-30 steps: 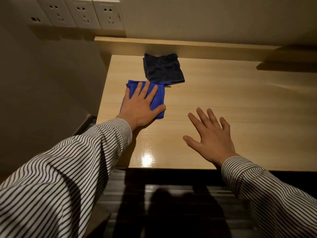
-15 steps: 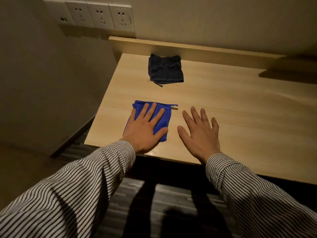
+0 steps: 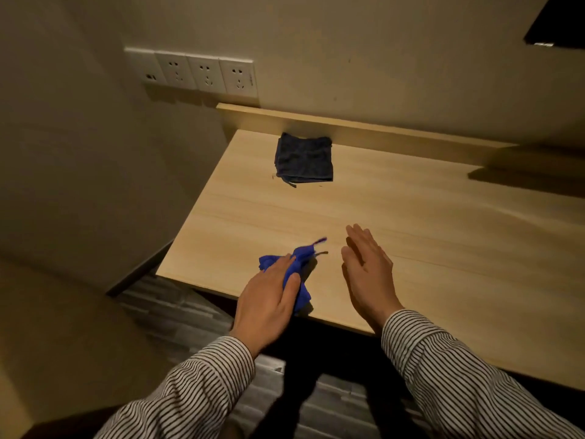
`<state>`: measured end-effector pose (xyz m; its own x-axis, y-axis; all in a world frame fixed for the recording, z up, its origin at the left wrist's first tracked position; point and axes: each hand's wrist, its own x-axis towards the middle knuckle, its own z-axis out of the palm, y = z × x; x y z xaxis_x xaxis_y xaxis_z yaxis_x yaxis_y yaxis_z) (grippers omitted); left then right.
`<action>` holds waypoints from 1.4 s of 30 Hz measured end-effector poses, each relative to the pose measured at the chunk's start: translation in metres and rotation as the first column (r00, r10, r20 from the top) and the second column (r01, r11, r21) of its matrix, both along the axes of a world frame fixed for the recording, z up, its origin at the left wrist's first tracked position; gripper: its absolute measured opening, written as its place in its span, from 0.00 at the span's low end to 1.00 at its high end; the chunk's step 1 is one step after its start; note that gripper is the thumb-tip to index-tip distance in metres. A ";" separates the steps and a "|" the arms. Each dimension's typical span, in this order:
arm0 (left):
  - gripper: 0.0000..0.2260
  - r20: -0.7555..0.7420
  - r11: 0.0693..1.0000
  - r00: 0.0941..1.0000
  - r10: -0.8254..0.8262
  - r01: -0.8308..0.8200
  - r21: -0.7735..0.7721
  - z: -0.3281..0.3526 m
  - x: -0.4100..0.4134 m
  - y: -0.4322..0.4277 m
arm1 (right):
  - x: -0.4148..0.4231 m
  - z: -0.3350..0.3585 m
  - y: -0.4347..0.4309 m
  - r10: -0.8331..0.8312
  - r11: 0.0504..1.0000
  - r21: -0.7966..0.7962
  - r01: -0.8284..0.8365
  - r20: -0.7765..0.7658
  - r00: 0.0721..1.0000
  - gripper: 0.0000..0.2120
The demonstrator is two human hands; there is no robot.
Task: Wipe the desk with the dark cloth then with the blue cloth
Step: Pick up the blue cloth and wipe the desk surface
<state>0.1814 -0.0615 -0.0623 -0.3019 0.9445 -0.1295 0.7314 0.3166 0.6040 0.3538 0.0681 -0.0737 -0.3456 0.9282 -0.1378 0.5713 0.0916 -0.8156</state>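
The blue cloth (image 3: 299,267) is bunched up in my left hand (image 3: 267,304) at the desk's near edge, and its loop tag sticks up toward the far side. My right hand (image 3: 368,272) hovers beside it with fingers straight and together, holding nothing. The dark cloth (image 3: 304,158) lies folded flat at the back left of the light wooden desk (image 3: 427,236), well apart from both hands.
A raised wooden ledge (image 3: 364,131) runs along the desk's back against the wall. A row of wall sockets (image 3: 202,74) sits above the left corner. A side wall stands left of the desk, and dark flooring shows beneath.
My left hand pulled the blue cloth from beside the dark cloth to the near edge, then gathered it from flat into a bunch. My right hand lifted off the desk.
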 end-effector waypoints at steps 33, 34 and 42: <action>0.30 -0.415 0.986 0.901 -0.125 0.066 -0.153 -0.042 -0.142 0.079 | -0.108 -0.004 0.115 0.353 0.785 0.068 -0.615 0.767 0.535 0.38; 0.30 -0.416 0.986 0.901 -0.126 0.067 -0.153 -0.043 -0.142 0.078 | -0.108 -0.002 0.119 0.357 0.768 0.051 -0.638 0.793 0.493 0.39; 0.31 -0.419 0.984 0.898 -0.135 0.073 -0.161 -0.042 -0.143 0.079 | -0.098 -0.011 0.100 0.352 0.776 0.065 -0.628 0.782 0.515 0.43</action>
